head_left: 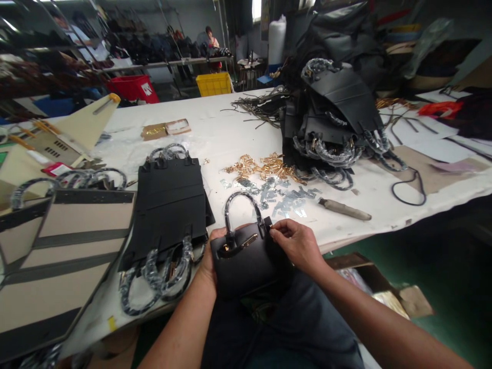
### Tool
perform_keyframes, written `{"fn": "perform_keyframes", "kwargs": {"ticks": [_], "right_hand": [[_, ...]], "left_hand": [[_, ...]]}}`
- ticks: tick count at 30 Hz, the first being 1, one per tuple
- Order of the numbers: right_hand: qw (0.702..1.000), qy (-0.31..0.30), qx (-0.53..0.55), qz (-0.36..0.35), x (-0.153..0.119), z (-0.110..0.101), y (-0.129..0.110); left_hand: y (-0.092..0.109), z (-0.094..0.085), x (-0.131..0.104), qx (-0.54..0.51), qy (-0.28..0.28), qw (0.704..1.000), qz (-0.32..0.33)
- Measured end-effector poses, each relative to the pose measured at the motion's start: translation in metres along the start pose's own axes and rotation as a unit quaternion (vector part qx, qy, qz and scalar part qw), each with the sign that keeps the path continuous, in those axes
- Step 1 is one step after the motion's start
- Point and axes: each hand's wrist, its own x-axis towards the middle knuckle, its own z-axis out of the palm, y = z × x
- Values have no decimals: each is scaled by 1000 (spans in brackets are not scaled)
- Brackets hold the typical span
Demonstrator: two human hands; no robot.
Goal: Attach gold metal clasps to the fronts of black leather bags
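Note:
A black handbag panel (246,266) with a plastic-wrapped handle (241,197) is held over my lap at the table's front edge. My left hand (209,259) grips its left side, the fingers mostly behind it. At the upper right corner, the fingertips of my right hand (295,243) pinch together at a small gold piece; its exact kind is too small to make out. A gold strip-shaped fitting (249,240) shows on the panel's front below the handle. Just beyond lie a heap of gold metal fittings (265,166) and scattered flat silver metal plates (284,195).
Black handbag panels with wrapped handles lie stacked at left (169,200), and more are piled at right (342,102). A wrapped-handle tool (345,209) rests near the table's front edge. Beige-lined panels (84,215) cover the left front. People work in the background.

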Motion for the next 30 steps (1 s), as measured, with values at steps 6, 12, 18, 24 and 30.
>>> {"fn": "perform_keyframes", "kwargs": {"ticks": [6,12,18,24,30], "right_hand": [[998,-15,-42,-44,4,0,-2],[987,-82,-128,-60,10,-8,-16],[976,-129,-169,-47,17,-14,-26],[972,-140,-183,-49,19,-16,-26],[983,-120,-133,-41,14,-15,-20]], "left_hand": [[0,-9,1,-7,6,1000,6],[-1,-11,2,-15,-25,1000,3],[1,-7,2,-11,-31,999,-5],[3,4,-2,3,-34,999,-12],[4,7,-4,32,-25,999,-11]]}}
